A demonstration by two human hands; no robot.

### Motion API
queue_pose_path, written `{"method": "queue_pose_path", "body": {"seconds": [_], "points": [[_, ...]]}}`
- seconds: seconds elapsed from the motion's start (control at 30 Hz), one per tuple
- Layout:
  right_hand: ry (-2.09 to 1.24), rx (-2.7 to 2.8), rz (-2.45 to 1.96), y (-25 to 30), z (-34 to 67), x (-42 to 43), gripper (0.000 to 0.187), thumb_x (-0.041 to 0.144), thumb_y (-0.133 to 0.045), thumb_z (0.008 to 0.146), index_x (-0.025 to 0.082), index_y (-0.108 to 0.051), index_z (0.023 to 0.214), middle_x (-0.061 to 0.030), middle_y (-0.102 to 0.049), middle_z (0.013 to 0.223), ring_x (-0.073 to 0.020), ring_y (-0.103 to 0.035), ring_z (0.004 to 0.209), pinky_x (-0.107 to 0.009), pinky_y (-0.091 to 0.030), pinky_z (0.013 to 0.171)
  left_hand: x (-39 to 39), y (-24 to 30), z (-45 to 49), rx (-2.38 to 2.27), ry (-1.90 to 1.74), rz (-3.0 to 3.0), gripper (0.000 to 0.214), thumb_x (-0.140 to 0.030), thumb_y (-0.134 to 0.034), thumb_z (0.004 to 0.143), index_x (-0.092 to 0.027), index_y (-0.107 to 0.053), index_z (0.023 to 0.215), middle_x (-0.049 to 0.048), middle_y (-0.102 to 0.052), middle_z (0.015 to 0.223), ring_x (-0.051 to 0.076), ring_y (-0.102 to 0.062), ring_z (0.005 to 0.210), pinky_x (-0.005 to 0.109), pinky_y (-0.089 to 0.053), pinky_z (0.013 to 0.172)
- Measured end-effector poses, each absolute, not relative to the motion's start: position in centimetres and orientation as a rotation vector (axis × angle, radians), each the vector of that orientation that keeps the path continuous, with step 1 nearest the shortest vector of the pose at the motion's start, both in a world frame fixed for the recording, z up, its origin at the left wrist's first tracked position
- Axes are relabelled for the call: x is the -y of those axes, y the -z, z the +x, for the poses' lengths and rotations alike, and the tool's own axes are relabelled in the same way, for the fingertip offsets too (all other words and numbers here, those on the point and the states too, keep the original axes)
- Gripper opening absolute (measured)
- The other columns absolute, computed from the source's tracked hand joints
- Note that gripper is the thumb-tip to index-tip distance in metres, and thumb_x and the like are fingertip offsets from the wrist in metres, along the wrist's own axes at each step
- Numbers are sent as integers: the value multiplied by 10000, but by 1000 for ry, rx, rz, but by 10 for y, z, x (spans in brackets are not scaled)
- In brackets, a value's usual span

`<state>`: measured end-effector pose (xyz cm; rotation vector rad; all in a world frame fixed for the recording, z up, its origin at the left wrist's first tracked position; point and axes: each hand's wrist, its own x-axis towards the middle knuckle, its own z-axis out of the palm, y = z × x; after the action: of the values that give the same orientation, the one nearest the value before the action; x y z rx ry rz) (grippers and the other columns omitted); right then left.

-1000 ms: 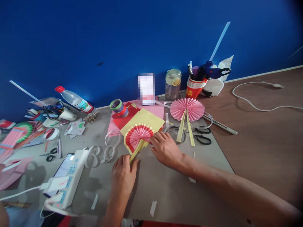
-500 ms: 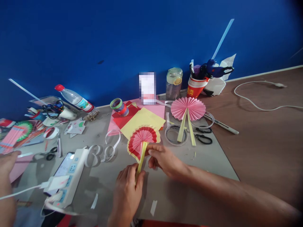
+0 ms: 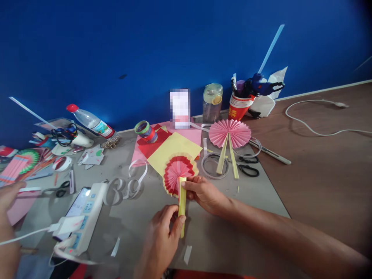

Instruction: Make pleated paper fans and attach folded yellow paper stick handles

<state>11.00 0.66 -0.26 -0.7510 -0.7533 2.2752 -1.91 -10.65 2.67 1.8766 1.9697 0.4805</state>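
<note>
A pleated paper fan (image 3: 178, 170) in pink, red and pale yellow is held up over the mat, its yellow folded handle strip (image 3: 182, 197) pointing down. My left hand (image 3: 164, 234) pinches the lower end of that strip between thumb and fingers. Higher up, my right hand (image 3: 203, 192) grips the handle's top, where it meets the pleats. Behind the fan lie yellow paper sheets (image 3: 176, 149) and red paper (image 3: 152, 144). A finished-looking pink pleated fan (image 3: 229, 133) with two yellow strips spread apart rests to the right, over black-handled scissors (image 3: 248, 169).
At left stands a white power strip (image 3: 88, 219) beside a phone (image 3: 78, 205). Another person's hand (image 3: 10, 195) is over pink paper at the far left. Tape rolls, a bottle (image 3: 91, 122), a red paper cup (image 3: 240, 106) and a white cable (image 3: 308, 130) lie around.
The fan and handle have shifted slightly right and turned more upright. My right hand has closed onto the handle's top, and my left hand has moved right with its lower end.
</note>
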Motion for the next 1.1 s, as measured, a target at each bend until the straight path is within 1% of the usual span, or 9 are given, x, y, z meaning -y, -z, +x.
{"method": "queue_pose_path", "body": {"seconds": [0.1, 0.23, 0.33, 0.43, 0.53, 0.63, 0.8, 1.03, 1.1], "points": [[-2207, 847, -770, 1, 112, -7, 281, 363, -719, 643, 164, -525, 599, 69, -414, 505, -57, -279, 465, -235, -201, 473, 106, -28, -20, -1954, -465, 1815, 169, -323, -470, 899, -222, -606, 888, 25, -694, 766, 169, -655, 699, 244, -498, 615], [-2062, 930, -832, 4, 112, -5, 185, 307, -699, 677, 168, -579, 695, 36, -543, 642, -88, -408, 553, -242, -309, 538, 106, -28, -21, -1932, -448, 1805, 160, -304, -482, 884, -223, -620, 884, 30, -695, 765, 178, -651, 702, 254, -500, 621], [-2030, 970, -851, 6, 112, -4, 174, 305, -691, 692, 167, -616, 768, 15, -601, 726, -114, -476, 623, -256, -368, 599, 106, -29, -19, -1923, -465, 1773, 166, -309, -496, 873, -223, -632, 910, 41, -702, 785, 186, -652, 711, 259, -504, 630], [-2050, 963, -851, 5, 113, -5, 163, 307, -678, 687, 164, -603, 715, 21, -578, 650, -105, -454, 572, -250, -355, 568, 107, -31, -19, -1875, -499, 1677, 195, -335, -500, 874, -220, -638, 951, 48, -703, 805, 182, -651, 728, 254, -507, 657], [-2163, 888, -777, 3, 115, -8, 167, 314, -643, 676, 161, -582, 650, 26, -528, 565, -92, -412, 515, -245, -320, 532, 108, -33, -20, -1776, -553, 1522, 254, -383, -482, 889, -201, -636, 978, 51, -692, 822, 172, -639, 755, 238, -501, 678], [-2246, 809, -712, 1, 117, -10, 153, 299, -639, 648, 157, -599, 690, 18, -539, 583, -95, -424, 526, -245, -319, 542, 108, -33, -24, -1698, -651, 1360, 322, -438, -468, 892, -174, -645, 944, 44, -658, 765, 162, -603, 714, 225, -482, 641], [-2242, 913, -680, -1, 118, -11, 161, 263, -656, 637, 153, -610, 745, 17, -564, 651, -91, -421, 563, -247, -331, 575, 107, -23, -28, -1648, -770, 1213, 391, -501, -474, 871, -155, -648, 819, 12, -580, 653, 132, -523, 610, 207, -436, 566], [-2190, 954, -778, 1, 115, -10, 208, 245, -653, 634, 159, -592, 813, 38, -550, 654, -80, -417, 540, -238, -315, 538, 101, -21, -22, -1850, -630, 1454, 304, -379, -446, 899, -178, -626, 758, -2, -586, 624, 119, -517, 562, 198, -409, 537], [-2169, 981, -787, 2, 115, -10, 190, 240, -645, 644, 163, -583, 807, 36, -553, 655, -87, -440, 557, -241, -331, 551, 98, -22, -20, -1843, -622, 1546, 275, -331, -431, 907, -188, -637, 793, 12, -623, 679, 127, -550, 601, 203, -432, 567]]}}
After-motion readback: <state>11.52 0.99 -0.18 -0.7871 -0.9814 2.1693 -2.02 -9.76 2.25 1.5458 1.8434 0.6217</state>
